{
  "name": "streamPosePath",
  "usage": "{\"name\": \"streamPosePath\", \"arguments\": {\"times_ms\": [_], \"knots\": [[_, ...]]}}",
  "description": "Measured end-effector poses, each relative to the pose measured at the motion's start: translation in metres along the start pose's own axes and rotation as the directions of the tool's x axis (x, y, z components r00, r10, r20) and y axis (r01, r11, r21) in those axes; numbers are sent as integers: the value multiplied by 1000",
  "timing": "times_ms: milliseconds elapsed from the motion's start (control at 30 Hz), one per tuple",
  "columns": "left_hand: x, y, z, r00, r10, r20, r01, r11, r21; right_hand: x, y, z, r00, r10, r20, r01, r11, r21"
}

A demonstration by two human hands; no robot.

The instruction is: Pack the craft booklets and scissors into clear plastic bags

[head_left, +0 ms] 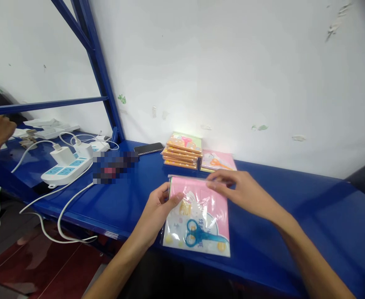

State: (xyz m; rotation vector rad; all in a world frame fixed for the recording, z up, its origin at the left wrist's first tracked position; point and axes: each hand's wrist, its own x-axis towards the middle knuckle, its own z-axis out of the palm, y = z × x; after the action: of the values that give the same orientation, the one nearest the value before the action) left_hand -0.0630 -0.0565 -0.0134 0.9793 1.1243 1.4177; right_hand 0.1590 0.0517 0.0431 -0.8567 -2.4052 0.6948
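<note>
head view: a clear plastic packet (198, 220) pinched on the shelf
it lies on the blue steel shelf (282, 216), long axis running from the wall toward the person, top edge wallward. the left hand (154, 214) pinches its side, thumb on top; the right hand (241, 193) pinches the top edge. a slack grip could let the slick plastic slip toward the stacked orange packets (182, 151) just behind.

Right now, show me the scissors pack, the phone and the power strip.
The scissors pack (198, 216): head view, on its printed front under the clear sleeve.
The phone (149, 148): head view, on its dark face.
The power strip (64, 177): head view, on its white casing below the blue socket panels.
</note>
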Motion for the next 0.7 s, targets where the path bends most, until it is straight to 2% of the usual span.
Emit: {"name": "streamPosePath", "arguments": {"times_ms": [67, 100, 167, 233, 300, 367, 500, 600, 700], "knots": [[3, -4, -3, 1000, 18, -7, -16, 975, 220, 2, 15, 10, 998, 10, 58, -12, 999, 38], [5, -7, -5, 998, 56, -27, -42, 923, 383, 1, 23, 16, 999, 6, 52, -8, 999, 36], [9, -13, -9, 984, 156, -83, -63, 748, 661, -1, 39, 28, 1000, -17, 25, 17, 1000, -7], [11, -20, -11, 961, 247, -123, -51, 598, 800, -4, 53, 38, 999, -41, 8, 42, 996, -77], [12, -25, -11, 951, 297, -81, -93, 528, 844, -7, 64, 45, 998, -63, -13, 61, 988, -140], [13, -27, -9, 949, 312, 35, -181, 452, 873, -10, 68, 50, 994, -104, -42, 93, 975, -203], [23, -26, -7, 944, 249, 218, -296, 341, 892, -14, 69, 52, 967, -250, -44, 213, 894, -393], [30, -24, -8, 936, 198, 292, -341, 296, 892, -17, 70, 50, 947, -320, -18, 271, 832, -485], [32, -24, -10, 927, 203, 316, -364, 278, 889, -20, 74, 48, 943, -332, -6, 286, 822, -492]]}}
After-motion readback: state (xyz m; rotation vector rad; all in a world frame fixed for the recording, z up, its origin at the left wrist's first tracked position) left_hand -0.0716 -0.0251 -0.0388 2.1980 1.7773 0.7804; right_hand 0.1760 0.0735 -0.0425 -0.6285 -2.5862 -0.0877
